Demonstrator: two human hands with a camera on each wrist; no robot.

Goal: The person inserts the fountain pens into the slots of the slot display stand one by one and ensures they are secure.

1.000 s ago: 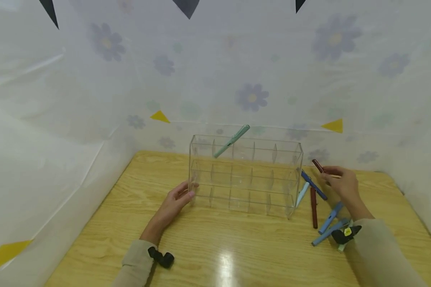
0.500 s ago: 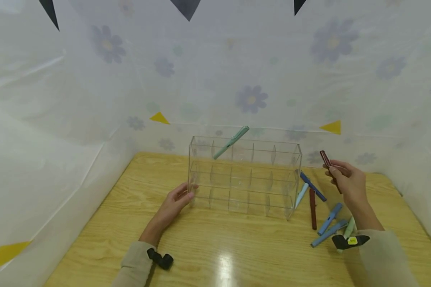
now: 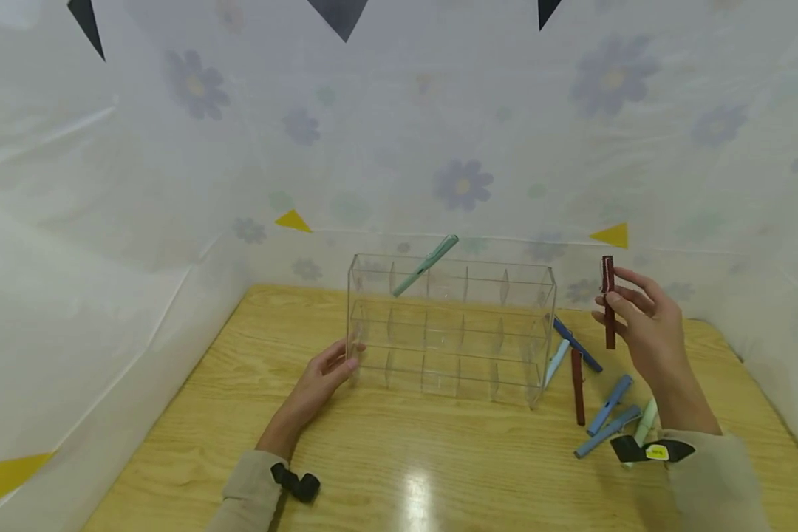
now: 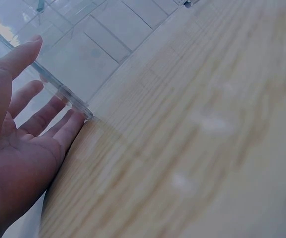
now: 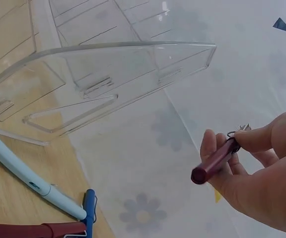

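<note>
My right hand (image 3: 655, 325) holds a dark red pen (image 3: 609, 318) nearly upright, clip side up, between thumb and fingers, above the table right of the rack. The pen's near end (image 5: 207, 171) points at the right wrist camera. My left hand (image 3: 319, 380) touches the left side of a clear acrylic pen rack (image 3: 445, 362), its fingers fairly straight and the thumb apart from them, as the left wrist view shows (image 4: 29, 144). A mint green pen (image 3: 425, 266) lies slanted on the rack's top tier. The other compartments hold no visible pens.
Right of the rack lie a dark blue pen (image 3: 578, 345), a pale blue pen (image 3: 557, 362), another dark red pen (image 3: 578, 388), two blue pens (image 3: 609, 405) and a light green pen (image 3: 646, 423) partly under my right wrist. A flower-patterned sheet (image 3: 372, 148) stands behind the table.
My right hand has lifted the dark red pen from near the table, moved slightly right, and turned it from slanted to nearly upright. My left hand has stayed at the rack's side.
</note>
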